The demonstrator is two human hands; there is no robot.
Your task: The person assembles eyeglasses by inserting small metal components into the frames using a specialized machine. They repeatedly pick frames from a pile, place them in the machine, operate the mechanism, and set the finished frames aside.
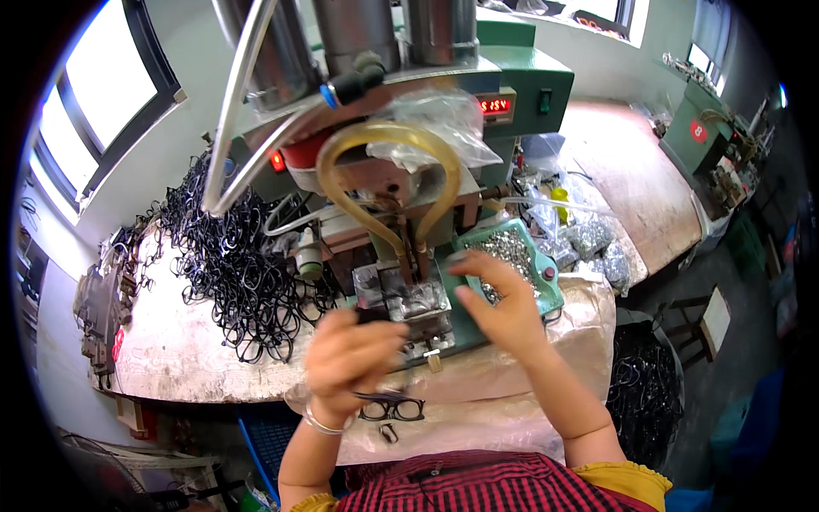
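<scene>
Fingers of the left hand (351, 354) pinched a black eyeglass frame (391, 408) just before the press fixture (401, 299); right hand (503, 303) fingers spread loosely over the tray of small metal parts (512, 252). Beyond-left, a big frame pile (230, 256) seemingly remained unprocessed.

The left hand (351, 354) closes around a black plastic spectacle frame (392, 407) in front of the green press machine (444, 213). The right hand (503, 307) reaches over a green tray of small silver metal parts (546, 282). Tangled black frames (239, 264) cover the bench (171, 358).
</scene>
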